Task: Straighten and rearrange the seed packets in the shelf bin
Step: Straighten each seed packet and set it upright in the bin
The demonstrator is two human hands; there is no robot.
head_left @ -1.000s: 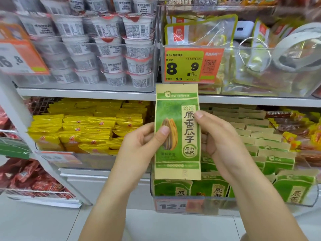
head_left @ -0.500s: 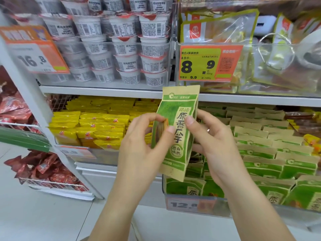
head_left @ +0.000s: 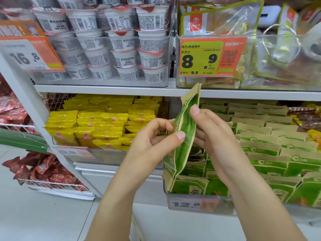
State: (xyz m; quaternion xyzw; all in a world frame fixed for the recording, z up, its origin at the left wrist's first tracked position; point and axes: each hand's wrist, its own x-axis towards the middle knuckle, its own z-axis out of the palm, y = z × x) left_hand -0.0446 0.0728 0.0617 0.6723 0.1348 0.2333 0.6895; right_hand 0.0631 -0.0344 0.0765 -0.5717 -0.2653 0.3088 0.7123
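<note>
Head view. Readable tags: orange-green price card (head_left: 211, 57) at 1 o'clock reads "8.9", small print "9.9"; tag (head_left: 26, 56) at 10 o'clock reads "16.8"; bin-front tag (head_left: 189, 204) at 5 o'clock reads "12.8". Held seed packet (head_left: 185, 136): green face, tan kraft ends, turned nearly edge-on, upright, top tilted toward 1 o'clock; print on it unreadable at this angle. Left hand (head_left: 152, 145) pinches its left edge, thumb on the front. Right hand (head_left: 212, 136) grips the right side, fingers curled behind. Packet's lower end sits at the left wall of the clear shelf bin (head_left: 225, 206), with packet rows (head_left: 269, 150) filling the bin toward 3 o'clock. Yellow packs (head_left: 104, 122) lie at 9 o'clock.
</note>
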